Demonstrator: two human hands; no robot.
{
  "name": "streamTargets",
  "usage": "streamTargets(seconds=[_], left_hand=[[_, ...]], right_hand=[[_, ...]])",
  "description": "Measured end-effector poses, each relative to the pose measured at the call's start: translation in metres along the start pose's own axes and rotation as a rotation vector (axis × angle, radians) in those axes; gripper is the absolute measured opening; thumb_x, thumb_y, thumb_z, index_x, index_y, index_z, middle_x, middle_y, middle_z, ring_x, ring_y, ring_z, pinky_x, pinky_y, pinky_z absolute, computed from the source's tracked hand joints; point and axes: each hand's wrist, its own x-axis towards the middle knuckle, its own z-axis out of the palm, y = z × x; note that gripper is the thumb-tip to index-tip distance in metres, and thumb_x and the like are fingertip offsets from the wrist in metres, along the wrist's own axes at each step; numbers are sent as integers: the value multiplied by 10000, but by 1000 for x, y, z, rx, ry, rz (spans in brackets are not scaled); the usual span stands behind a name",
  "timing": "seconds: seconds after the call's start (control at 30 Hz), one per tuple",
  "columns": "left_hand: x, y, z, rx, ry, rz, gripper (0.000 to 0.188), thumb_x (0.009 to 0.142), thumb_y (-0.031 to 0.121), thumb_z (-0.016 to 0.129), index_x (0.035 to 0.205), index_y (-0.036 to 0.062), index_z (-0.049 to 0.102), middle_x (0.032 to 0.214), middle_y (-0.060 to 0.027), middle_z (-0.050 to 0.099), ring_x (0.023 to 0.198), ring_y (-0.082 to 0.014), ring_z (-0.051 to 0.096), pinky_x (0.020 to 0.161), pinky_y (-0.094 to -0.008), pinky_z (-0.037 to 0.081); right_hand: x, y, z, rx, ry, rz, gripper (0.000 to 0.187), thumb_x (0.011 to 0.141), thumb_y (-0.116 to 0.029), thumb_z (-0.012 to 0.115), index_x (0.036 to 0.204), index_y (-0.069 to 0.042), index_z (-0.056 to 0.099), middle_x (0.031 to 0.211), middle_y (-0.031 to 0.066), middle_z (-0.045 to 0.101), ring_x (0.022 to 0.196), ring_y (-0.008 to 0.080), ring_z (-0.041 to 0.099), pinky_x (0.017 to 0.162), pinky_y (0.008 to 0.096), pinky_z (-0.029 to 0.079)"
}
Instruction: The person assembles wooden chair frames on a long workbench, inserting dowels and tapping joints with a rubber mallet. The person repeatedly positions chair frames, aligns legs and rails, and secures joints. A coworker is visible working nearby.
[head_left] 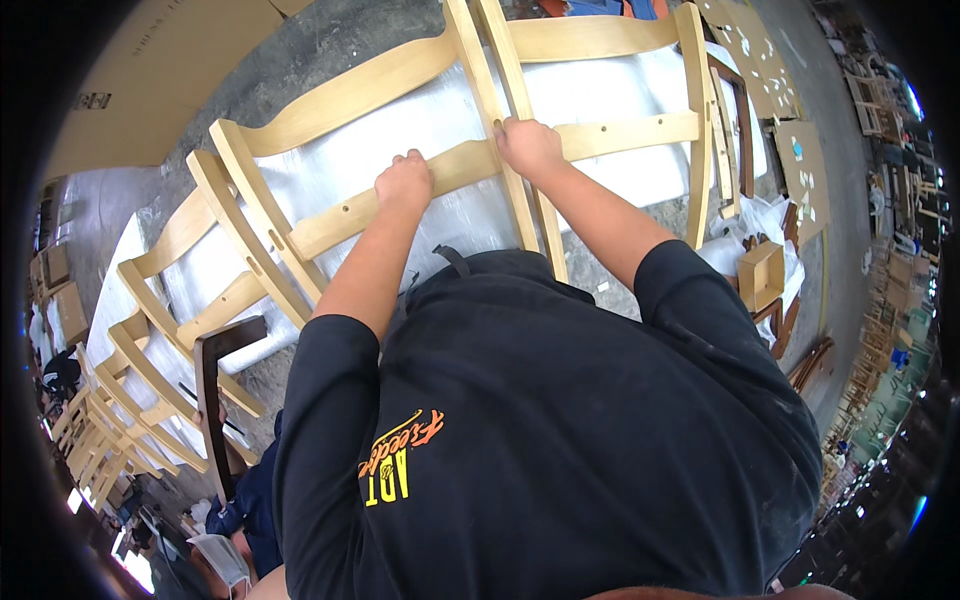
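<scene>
Pale wooden chair-back frames lie side by side in front of me, each with curved posts joined by an upper and a lower rail. My left hand (pixel 405 180) is closed over the lower rail (pixel 455 170) of the middle frame. My right hand (pixel 530 148) is closed over the neighbouring posts where that rail ends, its fingers curled round a wooden post (pixel 513 195); their undersides are hidden. The middle frame's upper rail (pixel 350 100) runs farther off. Another frame's lower rail (pixel 630 135) continues to the right of my right hand.
White plastic-wrapped padding (pixel 590 90) lies under the frames. More pale frames (pixel 150 290) stretch away left, where a person (pixel 255 510) works near a dark wooden piece (pixel 207 400). Cardboard (pixel 150 80) lies far left; an open carton (pixel 762 275) stands right.
</scene>
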Motion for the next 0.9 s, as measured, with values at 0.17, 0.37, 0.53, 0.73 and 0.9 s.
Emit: streamTargets(seconds=[0.17, 0.37, 0.53, 0.73, 0.9], left_hand=[[8, 2, -9, 46, -145, 13, 352, 1011, 310, 505, 1181, 44, 658, 1157, -198, 707, 1063, -326, 703, 910, -450, 561], [-9, 9, 6, -65, 52, -116, 325, 984, 255, 499, 1144, 49, 693, 1165, -196, 710, 1084, -336, 695, 913, -447, 560], [7, -6, 3, -55, -84, -23, 442, 1004, 389, 464, 1156, 53, 707, 1212, -205, 691, 1119, -350, 673, 953, -464, 536], [8, 6, 1, -197, -97, -259, 465, 1012, 402, 443, 1176, 55, 705, 1202, -204, 696, 1133, -357, 666, 962, -471, 526], [4, 13, -11, -35, -84, -138, 457, 1018, 386, 444, 1200, 47, 690, 1211, -213, 689, 1147, -353, 661, 964, -464, 527]], right_hand=[[2, 6, 21, -64, 205, -149, 206, 944, -239, 578, 1020, -51, 616, 911, 182, 702, 841, 381, 709, 761, 479, 571], [-1, 9, 20, 26, 138, -30, 121, 866, -111, 580, 956, -40, 619, 845, 172, 678, 800, 382, 704, 711, 495, 571], [1, 9, 22, 13, 210, -138, 98, 850, -98, 582, 918, -41, 626, 862, 177, 671, 801, 379, 698, 716, 491, 570], [-4, 17, 31, 106, 315, -157, 147, 885, -189, 592, 946, -70, 654, 905, 166, 694, 787, 379, 693, 709, 485, 566], [0, 17, 22, 73, 138, -21, 182, 918, -242, 600, 961, -72, 649, 960, 184, 709, 803, 374, 694, 710, 485, 561]])
